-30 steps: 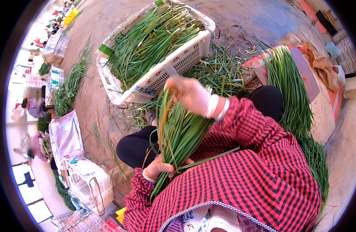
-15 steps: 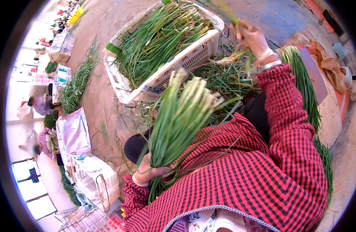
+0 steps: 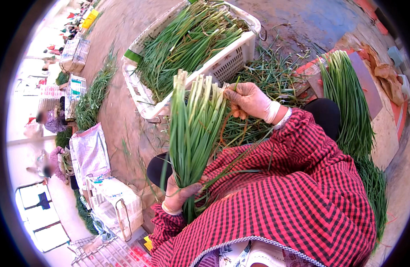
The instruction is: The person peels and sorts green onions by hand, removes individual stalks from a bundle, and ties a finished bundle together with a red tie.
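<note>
1. The left hand (image 3: pixel 181 193) is wrapped around the lower, leafy part of a green bunch (image 3: pixel 191 138), which stands nearly upright above the lap; gripping low seems to keep the pale stalk ends free and fanned apart.
2. The right hand (image 3: pixel 251 100) is at the bunch's upper right edge, thumb and forefinger pinched together on an outermost pale end; whether they hold one stalk or several cannot be told. With the left hand steadying the bunch, these fingers are likely free for finer work.
3. A white crate (image 3: pixel 231 62) heaped with similar stalks (image 3: pixel 187 49) sits on the floor just beyond the bunch, probably placed there for easy reach.
4. Loose leaves (image 3: pixel 271 75) lie scattered on the floor between the crate and the right knee (image 3: pixel 323 115), near the right hand.
5. At the person's right, a neater pile (image 3: pixel 345 102) lies with its pale ends together beside a flat grey board (image 3: pixel 367 84); the common direction presumably keeps the stalks orderly.
</note>
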{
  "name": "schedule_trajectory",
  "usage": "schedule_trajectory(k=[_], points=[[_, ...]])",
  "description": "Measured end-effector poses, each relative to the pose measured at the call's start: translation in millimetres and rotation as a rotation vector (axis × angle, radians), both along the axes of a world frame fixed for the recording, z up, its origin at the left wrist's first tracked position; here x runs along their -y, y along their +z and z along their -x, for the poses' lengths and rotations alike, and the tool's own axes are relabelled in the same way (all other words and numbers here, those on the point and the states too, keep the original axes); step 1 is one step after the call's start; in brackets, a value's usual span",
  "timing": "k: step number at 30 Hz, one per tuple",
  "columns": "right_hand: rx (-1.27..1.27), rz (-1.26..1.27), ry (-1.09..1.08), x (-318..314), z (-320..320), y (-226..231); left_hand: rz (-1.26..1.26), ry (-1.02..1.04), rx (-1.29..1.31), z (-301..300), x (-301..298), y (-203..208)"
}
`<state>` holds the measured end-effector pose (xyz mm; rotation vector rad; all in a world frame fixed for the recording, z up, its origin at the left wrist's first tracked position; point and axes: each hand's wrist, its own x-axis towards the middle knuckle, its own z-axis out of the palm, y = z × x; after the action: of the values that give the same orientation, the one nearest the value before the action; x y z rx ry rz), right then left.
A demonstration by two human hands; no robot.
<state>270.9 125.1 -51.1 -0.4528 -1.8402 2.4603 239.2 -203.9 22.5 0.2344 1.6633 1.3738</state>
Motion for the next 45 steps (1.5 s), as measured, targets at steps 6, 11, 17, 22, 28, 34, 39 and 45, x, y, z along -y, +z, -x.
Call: schedule_trajectory(k=[6, 11, 17, 22, 28, 34, 39, 45], points=[[0.087, -0.266, -0.387, -111, -17, -31, 0.039, 0.030, -0.009, 5, 15, 9], [0.043, -0.751, -0.092, -60, -21, 4, 0.085, 0.079, -0.072, 2, 18, 1], [-0.347, -0.808, 0.050, 9, 4, 22, 0.017, -0.019, -0.172, -2, 2, 1], [-0.597, -0.938, -0.310, -47, -1, -21, 0.020, 0.031, 0.115, 8, 20, 10], [0.158, -1.288, -0.086, -106, -27, -13, 0.033, 0.029, 0.094, 6, 25, 5], [0.140, -0.334, 0.366, -19, 2, 13, 0.039, -0.078, 0.003, 3, 4, 2], [0.013, -0.142, 0.379, -23, -2, 8, 0.046, -0.002, 0.130, 0, 8, -1], [0.076, -0.504, -0.074, -108, -20, -48, 0.009, 0.042, 0.101, 0, 12, -1]])
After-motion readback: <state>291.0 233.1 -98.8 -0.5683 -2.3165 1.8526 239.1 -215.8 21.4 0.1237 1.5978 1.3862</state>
